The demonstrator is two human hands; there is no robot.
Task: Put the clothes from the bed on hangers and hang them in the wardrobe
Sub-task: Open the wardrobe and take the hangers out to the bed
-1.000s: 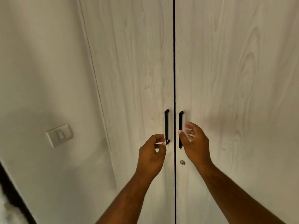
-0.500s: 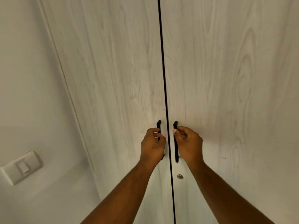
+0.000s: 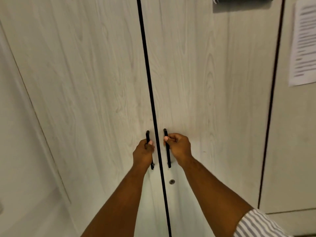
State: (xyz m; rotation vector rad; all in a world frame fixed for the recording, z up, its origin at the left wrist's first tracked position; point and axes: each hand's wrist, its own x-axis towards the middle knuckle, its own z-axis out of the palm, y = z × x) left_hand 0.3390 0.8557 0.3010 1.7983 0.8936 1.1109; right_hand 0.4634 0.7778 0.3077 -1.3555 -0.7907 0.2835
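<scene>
1. Standing shut straight ahead: wardrobe (image 3: 85,82), two pale wood-grain doors meeting at a dark centre seam.
2. Left hand (image 3: 143,153): fingers curled round the black left handle (image 3: 147,134), thumb against it.
3. Right hand (image 3: 179,147): fingers wrapped round the black right handle (image 3: 168,158), just across the seam.
4. Round lock (image 3: 172,181): right door, below the handles.
5. Printed sheet (image 3: 303,43): fixed to the panel at far right; text too blurred to read.
6. Dark label (image 3: 239,2): top edge, possibly lettered.
7. Striped sleeve (image 3: 256,224): right arm.
</scene>
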